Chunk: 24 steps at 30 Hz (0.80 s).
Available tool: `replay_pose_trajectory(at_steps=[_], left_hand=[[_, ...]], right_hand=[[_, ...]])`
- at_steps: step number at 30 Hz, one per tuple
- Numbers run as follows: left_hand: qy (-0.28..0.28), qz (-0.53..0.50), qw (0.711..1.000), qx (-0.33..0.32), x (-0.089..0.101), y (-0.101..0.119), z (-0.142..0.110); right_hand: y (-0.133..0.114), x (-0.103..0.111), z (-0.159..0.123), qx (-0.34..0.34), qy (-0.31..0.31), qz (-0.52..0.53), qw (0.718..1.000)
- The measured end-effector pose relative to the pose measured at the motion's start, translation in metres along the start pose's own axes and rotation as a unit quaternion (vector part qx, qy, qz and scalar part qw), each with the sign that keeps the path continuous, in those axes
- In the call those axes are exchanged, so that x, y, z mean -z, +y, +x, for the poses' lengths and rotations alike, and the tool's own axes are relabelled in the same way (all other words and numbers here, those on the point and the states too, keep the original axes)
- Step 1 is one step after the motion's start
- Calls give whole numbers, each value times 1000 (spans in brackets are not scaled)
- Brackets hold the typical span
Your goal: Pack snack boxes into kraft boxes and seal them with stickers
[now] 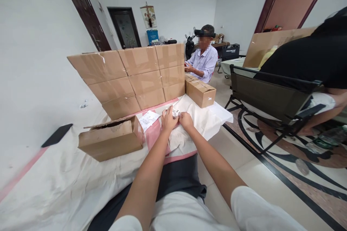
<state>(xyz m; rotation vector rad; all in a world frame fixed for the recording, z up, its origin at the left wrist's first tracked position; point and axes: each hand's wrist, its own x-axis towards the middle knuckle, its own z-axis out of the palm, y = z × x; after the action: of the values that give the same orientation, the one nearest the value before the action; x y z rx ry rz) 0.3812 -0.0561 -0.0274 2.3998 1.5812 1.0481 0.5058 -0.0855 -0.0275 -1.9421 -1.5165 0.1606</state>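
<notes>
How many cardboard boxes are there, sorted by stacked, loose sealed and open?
Stacked boxes: 9
Loose sealed boxes: 2
Open box: 1
Total: 12

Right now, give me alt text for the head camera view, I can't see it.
The left hand and right hand together hold a small white object over a cloth-covered surface, beside an open cardboard box and a wall of stacked boxes. Another person sits behind.
</notes>
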Motion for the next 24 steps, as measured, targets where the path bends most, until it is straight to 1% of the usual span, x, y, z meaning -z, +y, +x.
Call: replay_pose_trajectory(at_steps=[5,10,13,16,20,24], left_hand=[[2,1,1000,-5,0,0,0],[7,-5,1000,1,0,-1,-1],[11,-18,1000,2,0,-1,-2],[14,-43,999,-3,0,-1,-1],[26,-101,995,-5,3,0,-1],[47,-181,982,-3,13,4,-2]], right_hand=[[0,-1,0,4,7,17,1000],[3,-1,0,-7,19,57,998],[8,-1,1,-10,40,96,995],[14,0,2,-4,73,142,987],[17,3,1,29,110,198,974],[6,9,-8,91,130,237,958]])
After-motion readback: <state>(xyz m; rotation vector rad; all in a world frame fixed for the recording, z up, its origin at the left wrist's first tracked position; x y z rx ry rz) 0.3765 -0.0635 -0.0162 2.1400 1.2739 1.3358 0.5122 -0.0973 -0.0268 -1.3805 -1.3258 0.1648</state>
